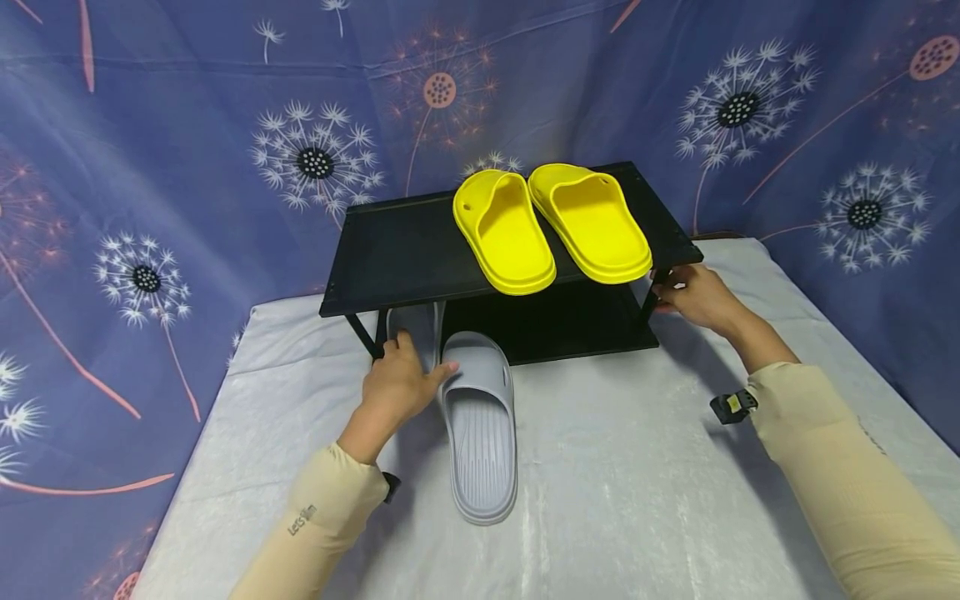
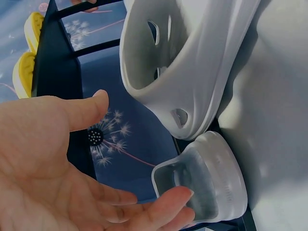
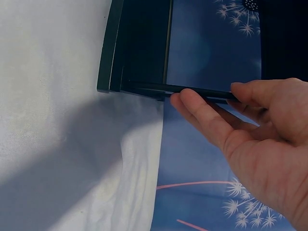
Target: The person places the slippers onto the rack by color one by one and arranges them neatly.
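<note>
A black two-tier shoe rack (image 1: 405, 250) stands on the cloth-covered table. One grey slipper (image 1: 483, 454) lies with its toe at the rack's lower front edge. A second grey slipper (image 1: 416, 329) sits at the lower shelf's left end, partly hidden under the top shelf. My left hand (image 1: 397, 379) is beside both, thumb spread from fairly straight fingers; in the left wrist view its fingertips reach the second slipper's opening (image 2: 190, 180). At the rack's right end, my right hand (image 1: 705, 300) pinches a thin side post (image 3: 202, 92) between thumb and fingers.
A pair of yellow slippers, the left one (image 1: 517, 250) and the right one (image 1: 600, 237), rests on the top shelf. Behind the rack hangs a blue dandelion-print curtain (image 1: 540, 92). Pale cloth (image 1: 615, 475) covers the table.
</note>
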Available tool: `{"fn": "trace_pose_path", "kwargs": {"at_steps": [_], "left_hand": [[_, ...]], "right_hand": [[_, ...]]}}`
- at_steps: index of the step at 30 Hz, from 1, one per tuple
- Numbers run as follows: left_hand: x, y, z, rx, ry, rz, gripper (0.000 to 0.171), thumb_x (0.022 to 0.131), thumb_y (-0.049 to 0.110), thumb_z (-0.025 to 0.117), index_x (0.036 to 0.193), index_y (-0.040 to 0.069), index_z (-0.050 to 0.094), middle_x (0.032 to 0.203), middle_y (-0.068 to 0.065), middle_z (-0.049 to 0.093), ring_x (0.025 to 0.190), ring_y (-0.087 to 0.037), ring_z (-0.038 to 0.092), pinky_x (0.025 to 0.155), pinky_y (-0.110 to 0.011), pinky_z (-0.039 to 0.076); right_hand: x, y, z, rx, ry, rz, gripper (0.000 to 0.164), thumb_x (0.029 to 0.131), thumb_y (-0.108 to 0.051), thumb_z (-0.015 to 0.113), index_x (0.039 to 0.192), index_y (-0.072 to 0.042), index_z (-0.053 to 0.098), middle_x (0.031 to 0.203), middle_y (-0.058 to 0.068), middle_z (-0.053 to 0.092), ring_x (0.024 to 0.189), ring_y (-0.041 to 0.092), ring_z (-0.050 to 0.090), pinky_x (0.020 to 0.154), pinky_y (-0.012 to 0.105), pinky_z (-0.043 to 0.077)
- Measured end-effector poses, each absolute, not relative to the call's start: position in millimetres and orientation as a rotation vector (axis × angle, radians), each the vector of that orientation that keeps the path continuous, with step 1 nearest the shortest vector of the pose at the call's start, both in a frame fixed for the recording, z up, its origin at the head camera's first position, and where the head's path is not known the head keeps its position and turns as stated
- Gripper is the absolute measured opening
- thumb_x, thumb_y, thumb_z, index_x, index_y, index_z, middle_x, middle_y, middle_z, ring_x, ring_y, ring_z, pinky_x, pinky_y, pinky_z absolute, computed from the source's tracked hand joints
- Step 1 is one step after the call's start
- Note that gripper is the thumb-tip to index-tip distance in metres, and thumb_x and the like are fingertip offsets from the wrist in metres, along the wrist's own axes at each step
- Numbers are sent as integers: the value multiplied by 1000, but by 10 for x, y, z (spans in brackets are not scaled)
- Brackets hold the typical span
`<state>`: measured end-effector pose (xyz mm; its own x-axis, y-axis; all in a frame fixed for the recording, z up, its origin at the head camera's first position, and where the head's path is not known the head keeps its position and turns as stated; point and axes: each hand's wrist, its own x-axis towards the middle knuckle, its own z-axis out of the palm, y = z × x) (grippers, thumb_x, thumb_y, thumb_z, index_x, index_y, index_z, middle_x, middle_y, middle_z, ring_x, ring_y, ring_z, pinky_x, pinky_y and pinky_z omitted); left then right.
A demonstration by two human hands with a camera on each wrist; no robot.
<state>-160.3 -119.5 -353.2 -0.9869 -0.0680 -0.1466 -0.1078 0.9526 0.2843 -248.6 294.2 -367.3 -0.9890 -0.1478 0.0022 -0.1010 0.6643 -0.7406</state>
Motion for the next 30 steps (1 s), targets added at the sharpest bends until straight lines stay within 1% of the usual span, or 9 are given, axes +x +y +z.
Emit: {"fn": "trace_pose_path", "kwargs": {"at_steps": [7,15,24,30], "left_hand": [[-1545,-1167,-3514,-82,2947,479,98,85,65,59,141,-8,28,138,-30,40,110,-45,56,91,-55,49],[-1496,-1148,-3461,-54,2937,485,96,85,66,58,139,-8,30,135,-28,43,107,-44,57,91,-54,50],[-1423,-1109,-3431,-38,2930,470,95,83,66,60,137,-7,34,131,-26,47,106,-43,57,88,-55,50],[-1359,-1080,-3421,-21,2914,464,97,81,67,63,136,-7,34,130,-26,48,102,-41,59,84,-51,53]], "right_hand": [[-2488,2939,-3666,-196,2796,-1248,29,97,-6,54,121,6,47,113,33,55,84,33,70,64,26,60],[-2482,2919,-3626,-193,2808,-1246,26,97,-7,53,119,7,49,114,31,54,85,33,70,61,16,55],[-2475,2907,-3631,-185,2794,-1259,26,97,-6,53,119,8,49,114,32,54,86,33,69,61,15,56],[-2495,2915,-3636,-190,2802,-1240,26,97,-7,53,118,8,50,115,33,54,83,30,70,61,16,55]]}}
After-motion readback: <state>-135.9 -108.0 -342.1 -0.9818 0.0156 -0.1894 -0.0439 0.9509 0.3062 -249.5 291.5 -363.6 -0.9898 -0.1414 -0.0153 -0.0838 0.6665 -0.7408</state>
